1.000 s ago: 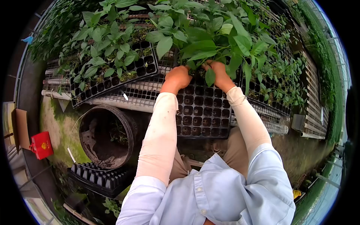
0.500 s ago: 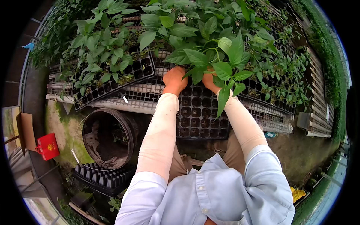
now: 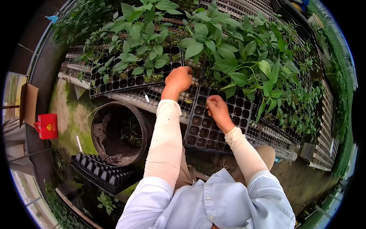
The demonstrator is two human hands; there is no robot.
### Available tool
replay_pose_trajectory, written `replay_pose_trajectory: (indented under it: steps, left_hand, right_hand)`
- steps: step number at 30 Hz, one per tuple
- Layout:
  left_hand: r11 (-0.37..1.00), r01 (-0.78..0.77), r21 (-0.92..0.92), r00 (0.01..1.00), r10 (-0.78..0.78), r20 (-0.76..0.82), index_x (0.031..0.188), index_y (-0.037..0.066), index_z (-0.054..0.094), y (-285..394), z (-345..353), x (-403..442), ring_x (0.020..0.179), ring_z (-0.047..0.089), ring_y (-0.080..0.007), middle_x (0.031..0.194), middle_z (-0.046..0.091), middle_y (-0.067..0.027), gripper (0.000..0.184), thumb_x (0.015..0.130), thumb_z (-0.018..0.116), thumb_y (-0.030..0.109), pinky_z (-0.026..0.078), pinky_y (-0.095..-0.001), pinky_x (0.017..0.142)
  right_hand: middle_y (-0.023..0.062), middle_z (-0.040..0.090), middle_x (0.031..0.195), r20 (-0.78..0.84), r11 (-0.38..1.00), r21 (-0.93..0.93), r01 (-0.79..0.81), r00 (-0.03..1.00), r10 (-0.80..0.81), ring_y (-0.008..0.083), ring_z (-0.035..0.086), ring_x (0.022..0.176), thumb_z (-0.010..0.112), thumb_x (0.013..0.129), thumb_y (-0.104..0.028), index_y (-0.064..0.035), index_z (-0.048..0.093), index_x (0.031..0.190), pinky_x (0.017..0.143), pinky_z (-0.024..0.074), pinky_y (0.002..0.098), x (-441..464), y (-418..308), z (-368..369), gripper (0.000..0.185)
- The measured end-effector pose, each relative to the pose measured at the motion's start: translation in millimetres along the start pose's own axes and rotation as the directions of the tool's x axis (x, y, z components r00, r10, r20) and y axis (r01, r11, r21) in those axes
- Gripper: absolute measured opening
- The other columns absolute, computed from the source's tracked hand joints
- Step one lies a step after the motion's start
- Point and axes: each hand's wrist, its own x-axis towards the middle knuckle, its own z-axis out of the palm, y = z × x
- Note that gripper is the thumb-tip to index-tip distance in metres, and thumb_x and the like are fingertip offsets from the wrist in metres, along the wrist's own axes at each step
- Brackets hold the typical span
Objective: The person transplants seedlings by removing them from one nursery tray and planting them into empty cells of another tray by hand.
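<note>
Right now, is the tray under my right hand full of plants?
No: the tray has plantless near cells; leaves overhang its far end.

Front tray [image 3: 200, 131]: its near rows lie open to us from above.
Seedlings [image 3: 228, 65]: they overhang the tray's far rows, blocking our way.
Between our left hand [image 3: 178, 79] and right hand [image 3: 218, 110]: a gap over mesh [image 3: 156, 93].
Bucket [image 3: 101, 134]: mouth open to us.

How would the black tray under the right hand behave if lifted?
The black tray would probably flex, since it looks thin-walled. It may feel heavier toward the back, as leafy plants crowd there while the near cells show none.
</note>
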Motion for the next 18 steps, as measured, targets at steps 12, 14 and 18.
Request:
replay_pose_trajectory:
  steps: [12,14,18]
  left_hand:
    - [0.949,0.160,-0.273,0.928,-0.238,-0.286,0.154,-0.001,0.019,-70,-51,-13,0.114,0.059,-0.0466,0.122,0.061,-0.0336,0.082,0.084,0.056,0.020,0.045,-0.0506,0.098]
    - [0.955,0.130,-0.266,0.920,-0.216,-0.327,0.155,-0.001,0.016,-79,-53,-14,0.115,0.059,-0.0457,0.125,0.060,-0.0332,0.083,0.084,0.056,0.020,0.046,-0.0505,0.098]
    - [0.962,0.145,-0.229,0.918,-0.218,-0.331,0.153,-0.003,0.019,-83,-59,-20,0.113,0.060,-0.0471,0.125,0.059,-0.0343,0.082,0.084,0.056,0.019,0.046,-0.0510,0.097]
  right_hand:
    - [0.0133,0.068,0.102,0.060,0.961,-0.020,0.275,0.960,-0.274,0.0200,0.068,0.080,0.052,0.097,-0.010,0.0031,0.060,0.123,0.068,0.0533,0.0330,156,-56,127,0.030]
    - [0.0163,0.069,0.101,0.032,0.854,-0.253,0.454,0.886,-0.462,0.0272,0.068,0.082,0.055,0.095,-0.012,0.0008,0.063,0.119,0.071,0.0535,0.0388,192,-59,140,0.028]
    - [0.0226,0.068,0.097,0.317,0.431,-0.659,0.617,0.747,-0.584,0.0437,0.064,0.090,0.064,0.086,-0.016,-0.0047,0.070,0.103,0.078,0.0508,0.0520,222,-66,150,0.022]
